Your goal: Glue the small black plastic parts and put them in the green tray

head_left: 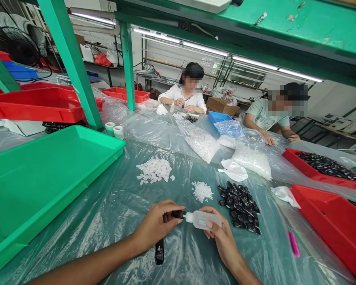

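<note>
Pinched in the fingers of my left hand is a small glossy black plastic part. My right hand grips a translucent white squeeze bottle, lying sideways, with its nozzle pointing left at the black part; whether the tip touches it I cannot tell. Below my left hand another black part lies on the plastic-covered table. Beyond my hands are a pile of flat white pieces and a smaller heap of tiny white bits. Right of these lies a pile of black parts.
A green tray stands at left, a red tray at right. A pink pen-like object lies near the right. Bags of white pieces sit farther back. Two people work across the table. Green posts rise at left.
</note>
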`<action>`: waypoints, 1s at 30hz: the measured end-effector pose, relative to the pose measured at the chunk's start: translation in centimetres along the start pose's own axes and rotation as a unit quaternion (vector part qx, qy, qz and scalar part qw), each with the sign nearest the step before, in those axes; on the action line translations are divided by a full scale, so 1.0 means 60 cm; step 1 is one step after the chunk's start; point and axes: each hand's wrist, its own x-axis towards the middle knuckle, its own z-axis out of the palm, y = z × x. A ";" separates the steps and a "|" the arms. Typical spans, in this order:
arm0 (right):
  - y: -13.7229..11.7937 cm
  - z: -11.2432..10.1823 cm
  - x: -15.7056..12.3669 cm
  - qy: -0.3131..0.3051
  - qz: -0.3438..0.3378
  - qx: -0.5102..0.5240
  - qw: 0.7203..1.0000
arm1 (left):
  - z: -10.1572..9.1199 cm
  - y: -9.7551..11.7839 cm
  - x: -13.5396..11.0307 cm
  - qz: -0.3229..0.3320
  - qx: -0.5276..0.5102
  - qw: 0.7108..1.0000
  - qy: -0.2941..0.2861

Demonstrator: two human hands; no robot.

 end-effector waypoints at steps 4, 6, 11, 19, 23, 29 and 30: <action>-0.009 0.002 -0.005 0.010 -0.018 -0.049 0.999 | 0.000 -0.002 -0.001 0.001 0.026 1.000 -0.004; -0.014 0.004 -0.008 0.018 -0.020 -0.064 0.998 | 0.000 -0.003 0.000 0.001 0.033 0.999 -0.006; -0.022 0.008 -0.012 0.046 -0.026 -0.098 0.994 | 0.001 -0.003 0.000 0.000 0.026 1.000 -0.010; -0.024 0.010 -0.018 0.058 -0.036 -0.125 0.990 | 0.002 -0.003 -0.002 -0.005 0.016 1.000 -0.014; -0.025 0.010 -0.020 0.047 -0.037 -0.130 0.990 | 0.002 -0.003 -0.001 0.000 0.017 1.000 -0.015; -0.022 0.012 -0.022 0.070 -0.037 -0.140 0.987 | 0.002 -0.001 -0.001 0.002 0.022 1.000 -0.012; -0.022 0.012 -0.022 0.072 -0.036 -0.142 0.987 | 0.002 -0.001 -0.001 0.002 0.023 1.000 -0.012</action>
